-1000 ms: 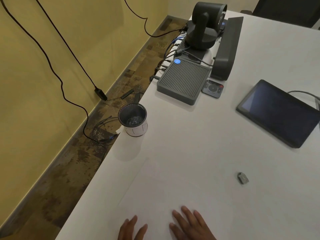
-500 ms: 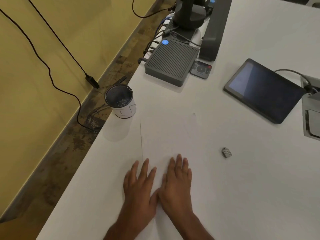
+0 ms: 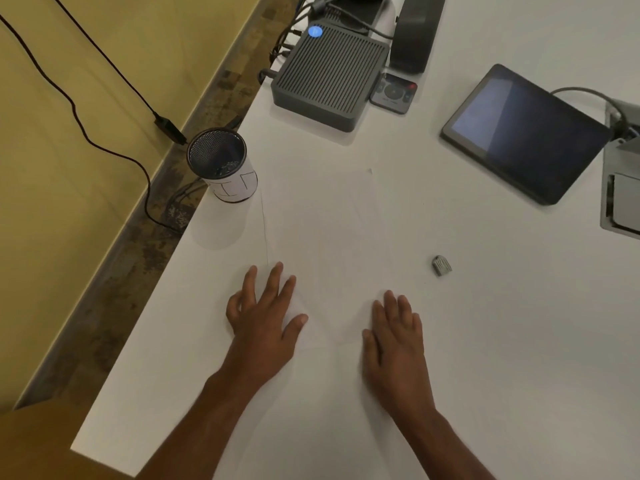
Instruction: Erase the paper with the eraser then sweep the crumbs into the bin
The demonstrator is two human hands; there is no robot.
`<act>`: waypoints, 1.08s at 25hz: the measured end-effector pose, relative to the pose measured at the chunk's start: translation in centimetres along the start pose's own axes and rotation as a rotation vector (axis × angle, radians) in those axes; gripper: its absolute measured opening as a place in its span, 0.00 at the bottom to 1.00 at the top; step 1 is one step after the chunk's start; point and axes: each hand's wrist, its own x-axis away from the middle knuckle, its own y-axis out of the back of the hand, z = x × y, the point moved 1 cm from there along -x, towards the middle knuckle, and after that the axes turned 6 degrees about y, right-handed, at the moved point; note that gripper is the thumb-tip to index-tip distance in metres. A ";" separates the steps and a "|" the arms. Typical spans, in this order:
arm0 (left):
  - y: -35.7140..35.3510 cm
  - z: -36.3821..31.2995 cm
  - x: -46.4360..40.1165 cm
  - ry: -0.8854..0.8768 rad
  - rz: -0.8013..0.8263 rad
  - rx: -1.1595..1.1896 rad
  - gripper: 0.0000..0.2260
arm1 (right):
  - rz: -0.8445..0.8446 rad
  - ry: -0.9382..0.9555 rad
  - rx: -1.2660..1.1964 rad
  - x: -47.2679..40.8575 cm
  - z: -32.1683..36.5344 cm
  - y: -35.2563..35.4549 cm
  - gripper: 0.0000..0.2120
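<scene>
A white sheet of paper (image 3: 322, 230) lies flat on the white table, hard to tell from it except for its left edge and far right corner. My left hand (image 3: 266, 313) rests flat on its near left part, fingers spread. My right hand (image 3: 394, 337) lies flat at the paper's near right side, fingers together. Both hold nothing. A small grey eraser (image 3: 441, 265) sits on the table to the right of the paper, beyond my right hand. A round black mesh bin (image 3: 221, 164) with a white paper band stands at the table's left edge, beyond my left hand.
A dark ribbed box (image 3: 330, 74) with cables, a small remote (image 3: 393, 93) and a dark bar stand at the far side. A black tablet (image 3: 523, 131) lies at the right, with a grey cable hatch (image 3: 620, 188) beside it. The table edge (image 3: 166, 268) drops to the floor on the left.
My hands, side by side half a second ago, have spread apart across the paper: the left one leftward, the right one rightward. The view has tilted down and closer.
</scene>
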 end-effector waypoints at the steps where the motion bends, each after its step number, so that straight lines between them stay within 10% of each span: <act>1: 0.0 -0.1 -0.1 0.010 -0.001 -0.002 0.28 | -0.006 0.016 0.005 -0.3 0.0 0.0 0.25; 9: 0.0 0.0 -0.5 0.036 -0.009 0.051 0.28 | -0.348 -0.415 -0.141 -5.6 -5.4 5.8 0.26; 17: 0.6 -0.2 -0.4 0.058 0.020 0.109 0.28 | -0.310 -0.266 -0.175 -10.0 -4.3 5.0 0.06; 27: 1.6 -0.3 0.0 0.055 0.097 0.060 0.31 | -0.184 -0.131 -0.243 -5.4 -4.4 4.3 0.29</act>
